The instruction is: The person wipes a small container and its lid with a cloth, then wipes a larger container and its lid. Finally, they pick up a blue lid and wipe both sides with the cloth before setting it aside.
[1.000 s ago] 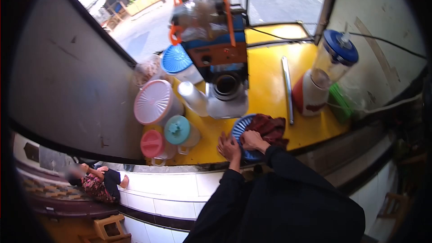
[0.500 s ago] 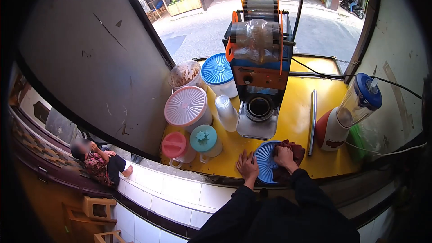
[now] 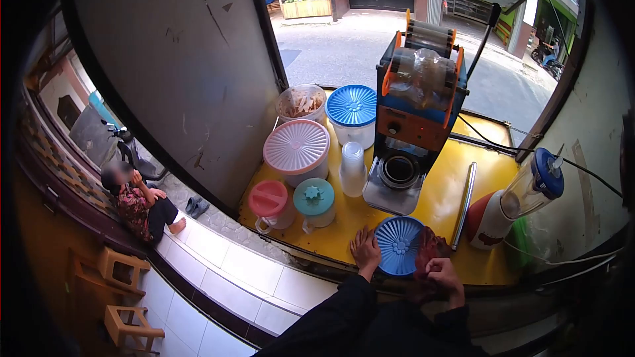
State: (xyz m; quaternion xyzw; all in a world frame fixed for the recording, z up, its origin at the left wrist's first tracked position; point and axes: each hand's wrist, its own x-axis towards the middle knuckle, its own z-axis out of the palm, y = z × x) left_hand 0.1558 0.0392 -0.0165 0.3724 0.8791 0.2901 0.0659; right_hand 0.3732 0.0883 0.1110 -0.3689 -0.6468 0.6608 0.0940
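A round blue ribbed lid (image 3: 399,244) lies flat on the yellow counter in front of me. My left hand (image 3: 365,250) is at its left edge, palm down, with the fingers stretched out and the thumb side touching or very near the rim. My right hand (image 3: 446,274) is closed on a dark red cloth (image 3: 431,248) at the lid's right side. The cloth is bunched and slightly blurred, covering part of the right rim and hanging toward the counter's front edge.
Behind the lid stands a cup sealing machine (image 3: 413,119). Stacked plastic cups (image 3: 353,168), a pink-lidded tub (image 3: 297,147), a blue-lidded tub (image 3: 351,106) and two jugs stand left. A metal tube (image 3: 465,205) and blender (image 3: 493,218) are right. A person (image 3: 142,201) sits far left.
My right hand has drawn the cloth off the lid's face to its right edge and toward me. My left hand stays beside the lid. The camera view has shifted and tilted.
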